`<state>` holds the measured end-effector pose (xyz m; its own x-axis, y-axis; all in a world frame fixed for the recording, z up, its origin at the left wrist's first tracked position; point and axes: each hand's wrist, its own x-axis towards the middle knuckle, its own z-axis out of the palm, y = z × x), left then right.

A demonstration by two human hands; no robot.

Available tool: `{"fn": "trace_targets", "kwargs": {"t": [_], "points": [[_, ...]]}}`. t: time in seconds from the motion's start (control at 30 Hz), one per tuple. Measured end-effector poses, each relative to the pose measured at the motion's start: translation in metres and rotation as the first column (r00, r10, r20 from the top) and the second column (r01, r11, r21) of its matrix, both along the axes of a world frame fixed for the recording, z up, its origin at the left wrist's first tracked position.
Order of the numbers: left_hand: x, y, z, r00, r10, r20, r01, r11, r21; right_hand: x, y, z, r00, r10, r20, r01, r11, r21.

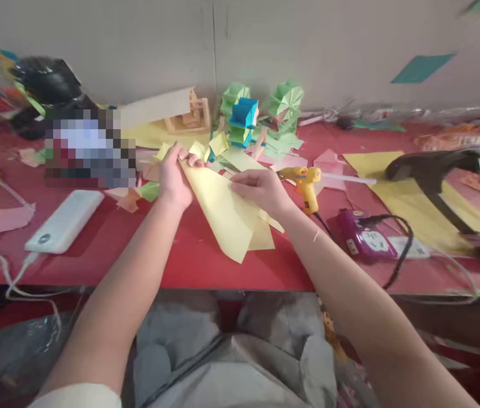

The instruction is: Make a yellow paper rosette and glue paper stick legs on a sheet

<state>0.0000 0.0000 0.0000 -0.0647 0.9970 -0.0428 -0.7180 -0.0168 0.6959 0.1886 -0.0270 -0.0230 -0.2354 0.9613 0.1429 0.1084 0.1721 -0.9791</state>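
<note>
From the head camera, both bare hands work on a yellow paper sheet (pixel 226 215) that lies on the red table (pixel 188 255), just in front of the person. The left hand (pixel 174 180) pinches the sheet's upper tip between thumb and fingers, while the right hand (pixel 260 190) presses down and grips its right edge with the fingers curled over the paper. The sheet already shows a long diagonal fold running from the top tip toward the near edge, and a second layer peeks out beneath on the right, so I judge the folding to be begun but far from finished; the shape is only a rough cone or kite so far, and nothing is glued. Close by, just right of the right hand, stands a yellow glue gun (pixel 305 184), its cord running to a purple power strip (pixel 365 238). Beyond the hands are finished green and blue paper models (pixel 260 116) and loose pink and yellow scraps. A white power bank (pixel 64 221) lies well to the left, and a dark stand (pixel 433 181) rests on a larger yellow sheet at the right. The scraps behind the hands crowd the working space, though the near table is free.
</note>
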Motion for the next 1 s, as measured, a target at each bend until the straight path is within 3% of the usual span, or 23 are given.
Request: {"fn": "trace_targets", "kwargs": {"t": [0.3, 0.53, 0.73, 1.0], "points": [[-0.001, -0.008, 0.006, 0.999, 0.017, -0.040, -0.015, 0.999, 0.051, -0.001, 0.000, 0.003, 1.000, 0.005, -0.030, -0.005, 1.000, 0.005], [-0.004, -0.002, 0.001, 0.984, 0.055, -0.168, -0.045, 0.997, 0.062, 0.002, 0.003, 0.003, 0.999, -0.038, -0.009, 0.038, 0.999, 0.033], [-0.006, 0.001, -0.011, 0.883, 0.027, -0.469, 0.007, 0.997, 0.072, 0.006, 0.006, 0.002, 0.992, -0.126, 0.004, 0.126, 0.989, 0.083], [-0.010, 0.004, -0.011, 0.840, 0.157, -0.520, -0.125, 0.988, 0.095, 0.006, 0.005, 0.002, 0.993, -0.115, 0.007, 0.114, 0.990, 0.082]]}}
